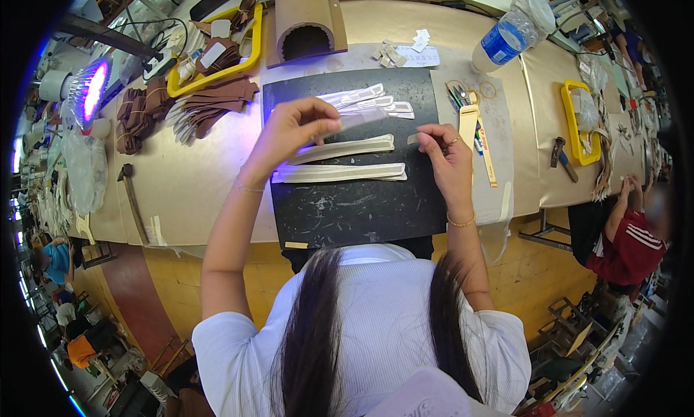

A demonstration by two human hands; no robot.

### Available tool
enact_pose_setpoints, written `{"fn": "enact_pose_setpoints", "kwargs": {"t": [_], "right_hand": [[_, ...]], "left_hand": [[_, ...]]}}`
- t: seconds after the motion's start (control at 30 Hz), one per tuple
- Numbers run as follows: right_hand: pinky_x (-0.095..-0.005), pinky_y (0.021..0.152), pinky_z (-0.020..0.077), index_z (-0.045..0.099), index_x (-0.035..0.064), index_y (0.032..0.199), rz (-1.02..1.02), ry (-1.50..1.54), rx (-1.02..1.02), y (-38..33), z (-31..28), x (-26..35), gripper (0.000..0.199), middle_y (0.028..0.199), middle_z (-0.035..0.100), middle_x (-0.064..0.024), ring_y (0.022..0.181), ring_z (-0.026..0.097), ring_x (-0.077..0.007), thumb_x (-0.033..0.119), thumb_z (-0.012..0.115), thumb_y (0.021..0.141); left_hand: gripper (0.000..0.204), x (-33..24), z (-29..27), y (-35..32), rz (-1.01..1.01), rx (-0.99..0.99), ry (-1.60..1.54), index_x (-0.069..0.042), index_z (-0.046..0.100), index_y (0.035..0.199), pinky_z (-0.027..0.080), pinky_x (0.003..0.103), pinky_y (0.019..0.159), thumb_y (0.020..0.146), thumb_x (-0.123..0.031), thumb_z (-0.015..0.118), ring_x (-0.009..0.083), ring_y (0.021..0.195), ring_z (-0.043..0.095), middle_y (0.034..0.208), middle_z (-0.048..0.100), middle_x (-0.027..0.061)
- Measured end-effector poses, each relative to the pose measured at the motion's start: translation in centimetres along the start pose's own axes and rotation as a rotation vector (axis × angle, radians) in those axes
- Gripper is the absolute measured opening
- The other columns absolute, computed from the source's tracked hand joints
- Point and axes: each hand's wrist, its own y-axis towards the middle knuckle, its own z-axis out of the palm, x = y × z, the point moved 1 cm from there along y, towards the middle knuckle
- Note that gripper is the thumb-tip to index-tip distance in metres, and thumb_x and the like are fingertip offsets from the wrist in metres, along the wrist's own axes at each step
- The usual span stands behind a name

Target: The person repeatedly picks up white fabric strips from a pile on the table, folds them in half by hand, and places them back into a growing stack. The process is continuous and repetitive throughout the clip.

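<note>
Over the black work board (347, 215) my left hand (300, 128) is closed in a pinch on a pale, translucent strip (365, 118). To its right, my right hand (444, 148) pinches a small greyish flat piece (413, 139) between thumb and fingertips. Several white strips with slotted ends (361, 93) lie overlapping on the far part of the board, partly behind the held strip. Nearer to me rest two groups of long cream strips, one (354, 147) just below my left hand and another (340, 173) closer still.
Brown and white straps (217, 106) and a yellow tray (256, 48) lie at the left, near a hammer (131, 200) and a lit lamp (90, 92). A cardboard tube (303, 16) stands beyond the board. Tools (468, 113) and a water bottle (502, 45) are at the right.
</note>
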Motion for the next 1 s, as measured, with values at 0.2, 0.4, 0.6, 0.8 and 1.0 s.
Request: {"fn": "enact_pose_setpoints", "kwargs": {"t": [0.2, 0.4, 0.6, 0.8, 1.0], "right_hand": [[-0.0222, 0.071, 0.0533, 0.069, -0.0029, 0.107, 0.181, 0.238, -0.041, -0.4, 0.8, -0.4, 0.016, 0.091, 0.070, -0.0048, 0.078, 0.069, -0.0104, 0.007, 0.069, 0.094], [-0.0206, 0.066, 0.0527, 0.068, -0.0025, 0.099, 0.270, 0.162, 0.031, -0.5, 2.0, -0.1, 0.016, 0.087, 0.071, -0.0049, 0.073, 0.068, -0.0084, 0.011, 0.073, 0.093], [-0.0362, 0.084, 0.0455, 0.072, 0.0041, 0.084, -0.030, -0.268, 0.056, 0.5, 3.7, -0.1, 0.021, 0.099, 0.063, -0.0073, 0.094, 0.060, -0.0215, 0.024, 0.078, 0.086], [-0.0435, 0.089, 0.0367, 0.073, 0.0056, 0.082, 0.067, -0.515, 0.204, 1.5, 5.3, 1.5, 0.021, 0.100, 0.060, -0.0053, 0.104, 0.053, -0.0271, 0.026, 0.076, 0.085], [-0.0456, 0.086, 0.0371, 0.073, 0.0064, 0.080, 0.029, -0.595, 0.226, 1.7, 6.1, 1.4, 0.020, 0.098, 0.060, -0.0051, 0.103, 0.054, -0.0275, 0.026, 0.077, 0.083]], "left_hand": [[0.024, -1.6, -0.6, 4.0, -0.023, -0.015, 0.380, -0.003, 0.072, 0.106, 0.047, 0.023, 0.066, 0.087, -0.018, 0.077, 0.0084, 0.072, 0.058, 0.086, 0.069, 0.0009], [0.033, 0.7, 1.2, 4.3, 0.429, -0.164, 0.797, -0.005, 0.071, 0.113, 0.046, 0.039, 0.096, 0.085, -0.020, 0.077, 0.0296, 0.107, 0.060, 0.115, 0.065, 0.0114], [0.027, 1.6, 4.4, -3.0, 0.418, -0.080, 0.760, -0.005, 0.070, 0.108, 0.046, 0.040, 0.097, 0.085, -0.018, 0.076, 0.0318, 0.108, 0.060, 0.112, 0.065, 0.0112], [0.027, 2.5, 5.5, -5.7, 0.542, -0.088, 0.948, -0.005, 0.070, 0.106, 0.047, 0.043, 0.095, 0.085, -0.020, 0.076, 0.0302, 0.111, 0.061, 0.116, 0.066, 0.0098], [0.030, 2.7, 5.9, -5.8, 0.581, -0.112, 1.031, -0.004, 0.069, 0.107, 0.046, 0.044, 0.096, 0.086, -0.024, 0.074, 0.0301, 0.111, 0.061, 0.117, 0.066, 0.0100]]}}
